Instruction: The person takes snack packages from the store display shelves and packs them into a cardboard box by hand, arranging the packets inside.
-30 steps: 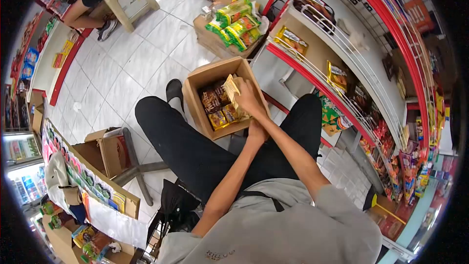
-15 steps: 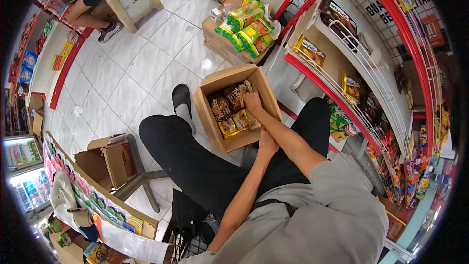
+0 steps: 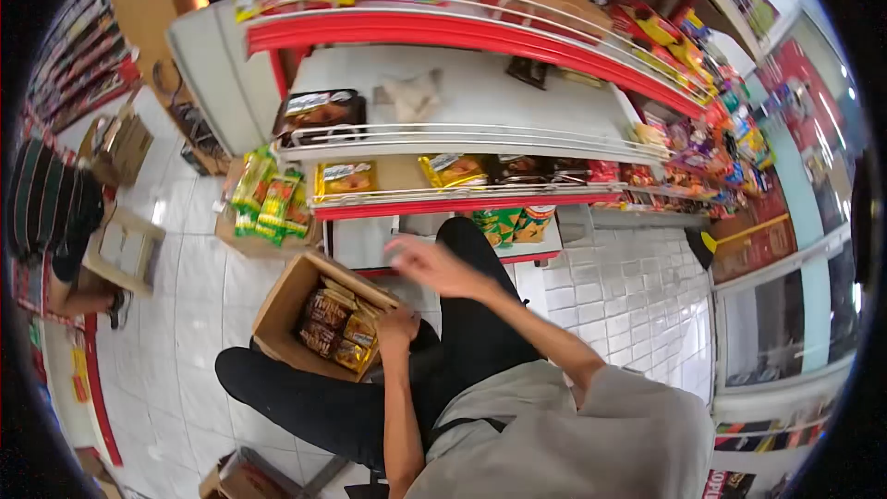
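A cardboard box [image 3: 277,319] stands by my knees, tilted in view. Inside it lie brown snack packs [image 3: 326,309] and yellow-gold wafer packs [image 3: 352,354]. My left hand [image 3: 398,327] is closed on the box's right-hand rim, its fingers partly hidden. Above and to the right of the box, my right hand [image 3: 427,264] hangs in the air, somewhat blurred. Its fingers look stretched out, and no item shows in them. The lower shelf beyond it carries a yellow wafer pack [image 3: 346,178] behind a wire rail.
Red-edged shelves [image 3: 480,28] span the front, with a dark wafer pack [image 3: 323,113] and a pale cloth [image 3: 411,95] on the middle one. Green-yellow packs [image 3: 268,199] sit on a carton at left. A person in a striped shirt [image 3: 51,194] is at far left.
My view has swung right toward the shelves. My right hand has come out of the box and moved toward the shelf side. My left hand remains at the box's edge.
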